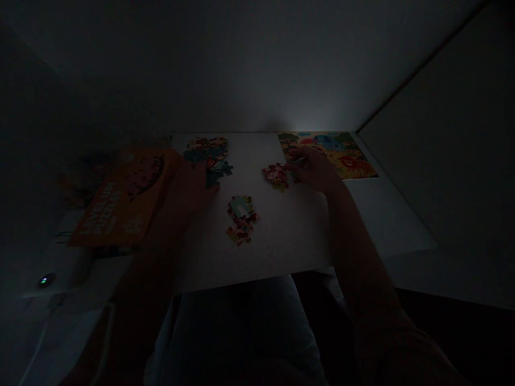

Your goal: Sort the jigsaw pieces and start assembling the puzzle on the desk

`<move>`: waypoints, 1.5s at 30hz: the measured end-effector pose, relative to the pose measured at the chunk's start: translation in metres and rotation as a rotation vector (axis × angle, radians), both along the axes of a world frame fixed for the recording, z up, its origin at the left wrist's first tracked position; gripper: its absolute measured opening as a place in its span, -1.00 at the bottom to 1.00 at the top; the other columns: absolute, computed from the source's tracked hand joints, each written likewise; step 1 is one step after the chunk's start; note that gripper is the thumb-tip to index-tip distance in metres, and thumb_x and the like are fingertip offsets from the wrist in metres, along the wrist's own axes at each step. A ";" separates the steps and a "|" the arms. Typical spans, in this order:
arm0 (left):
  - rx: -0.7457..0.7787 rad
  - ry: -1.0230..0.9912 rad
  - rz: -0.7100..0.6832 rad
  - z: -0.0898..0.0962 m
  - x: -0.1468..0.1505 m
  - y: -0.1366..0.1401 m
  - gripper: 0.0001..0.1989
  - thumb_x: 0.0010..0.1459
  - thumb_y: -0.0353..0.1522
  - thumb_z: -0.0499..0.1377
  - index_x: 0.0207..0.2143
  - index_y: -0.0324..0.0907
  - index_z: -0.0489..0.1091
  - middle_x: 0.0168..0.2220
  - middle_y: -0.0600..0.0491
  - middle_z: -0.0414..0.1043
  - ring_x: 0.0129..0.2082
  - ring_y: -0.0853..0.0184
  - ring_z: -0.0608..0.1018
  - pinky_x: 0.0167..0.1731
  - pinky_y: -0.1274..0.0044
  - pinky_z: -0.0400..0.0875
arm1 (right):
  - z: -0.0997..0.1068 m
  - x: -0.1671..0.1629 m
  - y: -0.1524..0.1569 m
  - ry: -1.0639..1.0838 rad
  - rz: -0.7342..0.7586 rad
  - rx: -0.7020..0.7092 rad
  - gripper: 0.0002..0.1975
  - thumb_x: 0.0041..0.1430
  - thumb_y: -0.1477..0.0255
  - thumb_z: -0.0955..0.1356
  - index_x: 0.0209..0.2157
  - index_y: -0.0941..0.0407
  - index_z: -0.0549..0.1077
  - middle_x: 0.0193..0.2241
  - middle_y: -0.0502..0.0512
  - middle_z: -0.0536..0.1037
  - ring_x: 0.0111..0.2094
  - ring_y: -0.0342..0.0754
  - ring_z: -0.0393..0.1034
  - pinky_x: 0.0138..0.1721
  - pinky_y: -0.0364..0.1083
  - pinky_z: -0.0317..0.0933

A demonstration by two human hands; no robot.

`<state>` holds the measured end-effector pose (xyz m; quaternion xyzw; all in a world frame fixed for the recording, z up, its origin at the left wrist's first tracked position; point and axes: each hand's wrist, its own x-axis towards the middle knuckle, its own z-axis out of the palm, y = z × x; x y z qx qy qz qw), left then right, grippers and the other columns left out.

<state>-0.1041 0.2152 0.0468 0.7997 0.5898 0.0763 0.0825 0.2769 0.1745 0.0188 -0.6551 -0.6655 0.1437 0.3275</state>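
Close at nine o'clock from the right hand (316,170) sits the pink pile (276,174); left hand (188,186) farther; both bent, can't tell what's held.

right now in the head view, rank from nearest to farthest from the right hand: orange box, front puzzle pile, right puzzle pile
1. Right puzzle pile, just left of the right hand
2. Front puzzle pile, lower and further left
3. Orange box, far left
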 end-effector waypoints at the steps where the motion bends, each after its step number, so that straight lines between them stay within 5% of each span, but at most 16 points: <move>1: -0.001 -0.005 -0.005 -0.001 -0.001 0.001 -0.42 0.27 -0.21 0.39 0.29 -0.19 0.49 0.29 -0.36 0.54 0.31 -0.25 0.59 0.30 0.08 0.55 | -0.001 0.000 -0.001 -0.047 0.021 -0.025 -0.40 0.25 0.03 0.59 0.19 0.05 0.68 0.15 0.33 0.70 0.02 0.29 0.64 0.19 0.33 0.53; 6: 0.033 -0.073 -0.012 -0.002 0.000 0.003 -0.45 0.21 -0.26 0.40 0.25 -0.12 0.50 0.31 -0.30 0.56 0.30 -0.24 0.61 0.30 0.05 0.57 | -0.001 -0.010 -0.008 -0.261 0.141 -0.115 -0.09 0.09 -0.03 0.69 0.42 -0.06 0.58 0.36 0.33 0.58 0.40 0.54 0.39 0.46 0.50 0.19; 13: 0.000 -0.083 -0.094 0.004 0.005 -0.002 -0.35 0.18 -0.31 0.42 0.32 -0.13 0.48 0.31 -0.25 0.54 0.31 -0.17 0.60 0.32 0.14 0.56 | 0.002 -0.034 -0.013 -0.271 0.348 -0.110 -0.43 0.41 0.15 0.53 0.39 -0.14 0.60 0.40 0.23 0.58 0.43 0.41 0.43 0.49 0.44 0.18; 20: -0.015 -0.082 -0.137 0.006 0.010 -0.005 -0.47 0.27 -0.35 0.38 0.26 -0.19 0.47 0.33 -0.29 0.52 0.29 -0.13 0.58 0.32 0.13 0.53 | -0.007 -0.075 -0.040 -0.377 0.414 -0.102 -0.38 0.57 0.19 0.39 0.56 -0.06 0.39 0.59 0.32 0.34 0.60 0.37 0.23 0.54 0.45 0.20; 24: -0.001 -0.095 -0.137 0.005 0.012 -0.006 -0.53 0.29 -0.32 0.34 0.23 -0.17 0.50 0.32 -0.27 0.52 0.31 -0.13 0.56 0.32 0.15 0.51 | -0.013 -0.069 -0.082 -0.378 0.392 -0.048 -0.42 0.66 0.16 0.28 0.56 -0.01 0.36 0.59 0.35 0.34 0.62 0.30 0.22 0.57 0.38 0.22; 30: 0.039 -0.121 -0.142 -0.002 0.013 0.000 -0.42 0.25 -0.27 0.37 0.31 -0.12 0.50 0.36 -0.27 0.51 0.36 -0.18 0.56 0.38 0.08 0.49 | -0.031 -0.020 -0.157 -0.398 0.209 0.001 -0.41 0.66 0.13 0.26 0.57 -0.05 0.34 0.56 0.34 0.38 0.58 0.33 0.28 0.54 0.41 0.27; 35: -0.016 -0.198 -0.191 -0.003 0.013 0.000 -0.34 0.23 -0.38 0.38 0.37 -0.32 0.45 0.40 -0.33 0.45 0.41 -0.13 0.52 0.45 0.15 0.42 | -0.047 0.029 -0.179 -0.434 0.036 -0.029 -0.33 0.62 0.05 0.28 0.56 0.09 0.36 0.56 0.44 0.37 0.55 0.34 0.32 0.53 0.38 0.26; 40: 0.050 -0.184 -0.131 -0.005 0.005 -0.034 -0.34 0.29 -0.27 0.35 0.40 -0.29 0.45 0.47 -0.36 0.37 0.45 -0.25 0.47 0.46 0.02 0.41 | -0.050 0.062 -0.182 -0.451 -0.270 -0.120 -0.29 0.59 0.01 0.29 0.56 0.08 0.37 0.57 0.45 0.35 0.54 0.40 0.30 0.52 0.45 0.15; 45: 0.088 -0.284 -0.069 -0.020 -0.014 -0.078 -0.39 0.29 -0.19 0.28 0.33 -0.23 0.50 0.33 -0.32 0.49 0.34 -0.21 0.55 0.38 -0.01 0.50 | -0.050 0.077 -0.188 -0.384 -0.566 -0.122 -0.19 0.54 -0.08 0.29 0.54 0.18 0.37 0.54 0.59 0.37 0.52 0.47 0.31 0.47 0.46 0.18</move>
